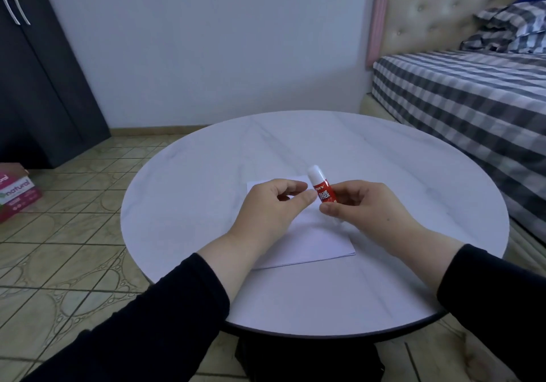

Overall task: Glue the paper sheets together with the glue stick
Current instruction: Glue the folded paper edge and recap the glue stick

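A small stack of white paper sheets (319,243) lies on the round marble-look table (206,204), partly under my hands. My right hand (363,207) grips a red glue stick (323,191) by its lower body, tilted up and to the left, its white cap on. My left hand (277,204) hovers just left of the stick, thumb and forefinger curved toward each other close to the cap, holding nothing. Both hands are above the sheets.
A bed (461,98) with a checked cover stands to the right, close to the table. A dark wardrobe (38,86) is at the back left. A pink box (17,192) sits on the tiled floor at the left.
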Motion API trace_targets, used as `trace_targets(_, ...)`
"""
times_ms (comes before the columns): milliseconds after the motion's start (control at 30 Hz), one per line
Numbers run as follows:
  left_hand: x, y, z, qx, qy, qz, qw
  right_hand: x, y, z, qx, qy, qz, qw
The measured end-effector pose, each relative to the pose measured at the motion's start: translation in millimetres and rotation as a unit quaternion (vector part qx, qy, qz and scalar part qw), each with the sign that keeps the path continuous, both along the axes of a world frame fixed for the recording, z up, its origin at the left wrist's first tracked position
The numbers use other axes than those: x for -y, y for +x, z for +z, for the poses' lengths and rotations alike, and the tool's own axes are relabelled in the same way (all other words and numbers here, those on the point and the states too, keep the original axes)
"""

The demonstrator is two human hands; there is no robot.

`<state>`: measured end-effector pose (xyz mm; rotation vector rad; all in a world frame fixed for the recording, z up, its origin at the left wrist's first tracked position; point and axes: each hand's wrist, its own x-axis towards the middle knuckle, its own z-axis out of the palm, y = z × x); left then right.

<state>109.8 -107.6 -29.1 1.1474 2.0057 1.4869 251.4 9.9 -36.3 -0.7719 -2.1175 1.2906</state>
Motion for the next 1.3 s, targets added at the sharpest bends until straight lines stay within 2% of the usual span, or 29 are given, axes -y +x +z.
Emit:
trace_targets(67, -1.6, 3.9, 2.4, 0.067, 0.01, -0.012, 0.998, 5.1, 1.3, 2.1, 0.001, 0.02, -0.002, 1.0)
trace_targets(133, -3.1, 6.0, 1.5, 0.097, 0.006, -0.021, 0.995, 8.9, 2.3, 4.2, -0.001, 0.038, -0.015, 0.999)
trace_targets(567, 0.4, -2.1, 8.7, 0.147, 0.078, 0.015, 0.986, 18.9, -6.6, 4.7, -0.023, 0.054, -0.041, 0.997)
trace_targets(833, 8.9, -12.3, 15.3, 0.171, 0.143, 0.02, 0.975, 22.1, -13.7, 7.5, -0.12, -0.131, -0.013, 0.984)
trace_targets(967, 13.7, -9.5, 16.2, 0.173, 0.174, 0.055, 0.968, 30.6, -18.2, 13.6, -0.149, -0.168, -0.006, 0.974)
trace_targets(1133, 13.5, 3.3, 17.9, 0.217, 0.241, 0.11, 0.94, 49.6, -31.1, 13.9, -0.18, -0.211, -0.034, 0.96)
trace_targets(1300, 16.5, -1.9, 20.5, 0.2, 0.247, 0.129, 0.939, 63.2, -36.6, 13.1, -0.206, -0.22, -0.029, 0.953)
